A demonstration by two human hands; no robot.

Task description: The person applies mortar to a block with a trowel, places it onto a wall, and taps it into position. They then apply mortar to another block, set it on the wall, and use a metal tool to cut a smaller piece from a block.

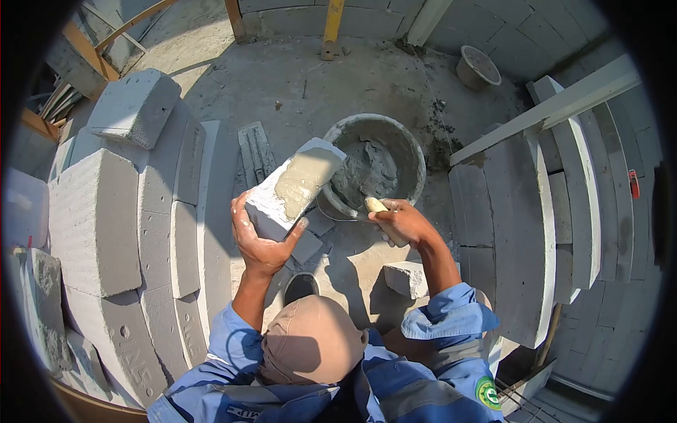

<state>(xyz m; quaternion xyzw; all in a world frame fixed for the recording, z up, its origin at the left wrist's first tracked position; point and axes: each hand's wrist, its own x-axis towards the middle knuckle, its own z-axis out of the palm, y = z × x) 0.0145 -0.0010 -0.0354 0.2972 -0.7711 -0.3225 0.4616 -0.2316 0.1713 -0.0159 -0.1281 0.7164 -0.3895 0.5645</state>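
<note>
My left hand [262,236] is wrapped round the lower end of a pale lightweight concrete block [271,218], which is tilted up in front of me. Wet grey mortar [307,176] coats part of its upper face. My right hand [403,222] is closed on a tool with a thick pale handle [376,205]; its working end cannot be made out. Just beyond that hand stands a round bucket [421,166] with mortar [367,169] in it. The block's far end overlaps the bucket's left rim in view.
Stacked concrete blocks [116,225] rise on the left, and a block wall [518,233] on the right. A loose block piece [407,280] and a dark round container [302,285] are near my body. Another bucket [477,68] sits far right. A yellow post [333,28] stands ahead.
</note>
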